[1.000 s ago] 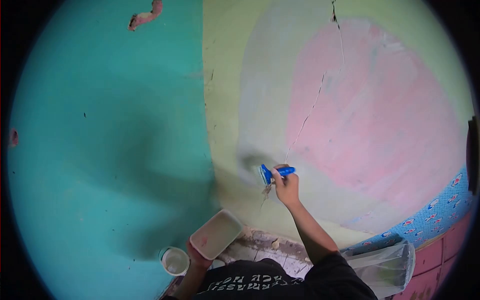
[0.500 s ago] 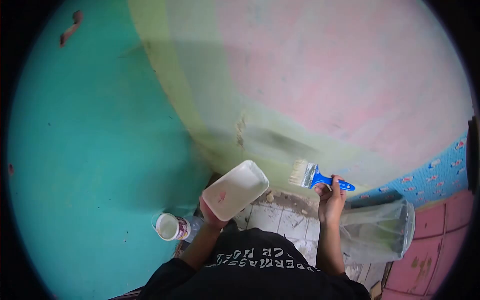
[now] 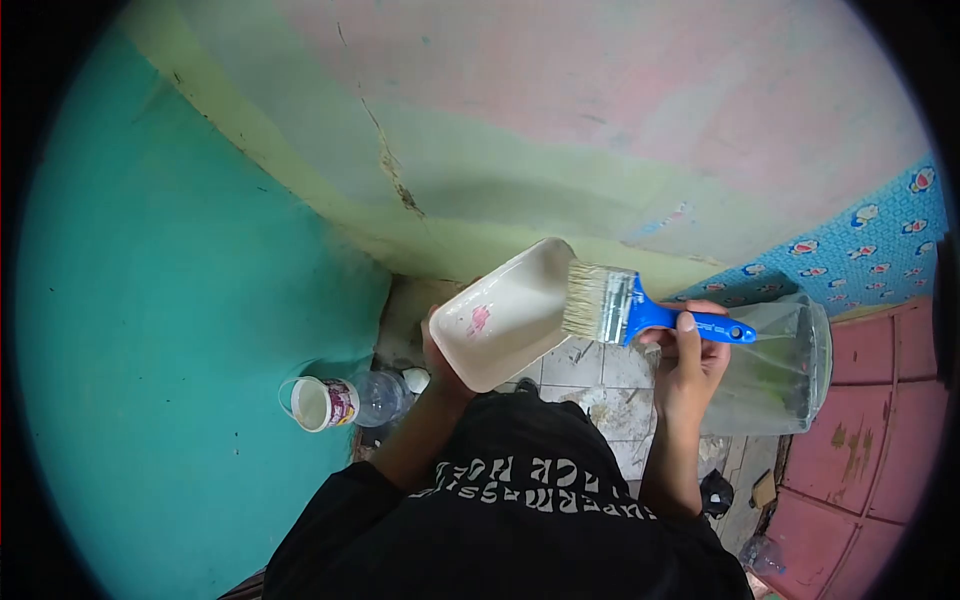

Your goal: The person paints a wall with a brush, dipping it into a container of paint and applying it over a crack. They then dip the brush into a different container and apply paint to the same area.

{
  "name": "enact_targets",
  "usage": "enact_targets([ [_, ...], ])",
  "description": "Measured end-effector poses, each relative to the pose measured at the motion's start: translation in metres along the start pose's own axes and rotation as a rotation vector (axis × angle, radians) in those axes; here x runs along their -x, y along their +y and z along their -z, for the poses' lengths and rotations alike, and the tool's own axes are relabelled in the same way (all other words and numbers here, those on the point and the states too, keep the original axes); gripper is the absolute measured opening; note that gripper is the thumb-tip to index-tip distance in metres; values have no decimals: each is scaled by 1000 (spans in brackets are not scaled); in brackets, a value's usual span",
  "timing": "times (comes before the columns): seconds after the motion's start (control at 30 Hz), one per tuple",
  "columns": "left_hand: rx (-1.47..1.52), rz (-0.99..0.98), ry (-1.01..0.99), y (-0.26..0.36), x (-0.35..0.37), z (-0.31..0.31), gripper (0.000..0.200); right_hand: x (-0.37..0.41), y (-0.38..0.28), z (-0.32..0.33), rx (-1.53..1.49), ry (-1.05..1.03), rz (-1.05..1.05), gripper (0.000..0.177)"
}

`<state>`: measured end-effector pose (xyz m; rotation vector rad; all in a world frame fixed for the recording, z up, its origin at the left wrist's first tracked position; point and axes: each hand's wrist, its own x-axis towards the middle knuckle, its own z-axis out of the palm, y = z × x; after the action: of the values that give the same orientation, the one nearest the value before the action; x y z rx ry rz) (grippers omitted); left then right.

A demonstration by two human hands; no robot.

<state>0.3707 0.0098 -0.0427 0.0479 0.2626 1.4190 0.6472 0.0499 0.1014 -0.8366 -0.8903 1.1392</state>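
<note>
My left hand grips a shallow white tray by its left side, with most of the fingers hidden beneath it. Pink smears mark the tray's inner surface, and its open face tilts toward me. In my right hand is a wide paintbrush, held by its blue handle between thumb and fingers. Its pale bristles point left and overlap the tray's right rim in this view. The bristles look whitish and dry-textured, below a shiny metal band.
A teal wall meets a cracked pink-and-green wall in the corner. On the left stand a small white bucket and a clear plastic bottle. A plastic-wrapped bin stands at right, beside pink tiles.
The brush has moved left and closer to the camera, its bristles now over the tray's rim. The tray has shifted up and slightly right, and the camera view has turned.
</note>
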Motion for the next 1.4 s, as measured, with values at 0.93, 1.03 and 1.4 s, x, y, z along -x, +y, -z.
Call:
enact_targets([
  [0.93,-144,-30,-63,-47,-15,-47,73,12,5,-33,697,-313,366,16],
  [1.03,-221,-105,-65,-54,-17,-45,72,21,9,-40,770,-392,356,18],
  [1.4,-192,-95,-36,-66,-21,-48,75,25,15,-36,561,-424,253,12],
])
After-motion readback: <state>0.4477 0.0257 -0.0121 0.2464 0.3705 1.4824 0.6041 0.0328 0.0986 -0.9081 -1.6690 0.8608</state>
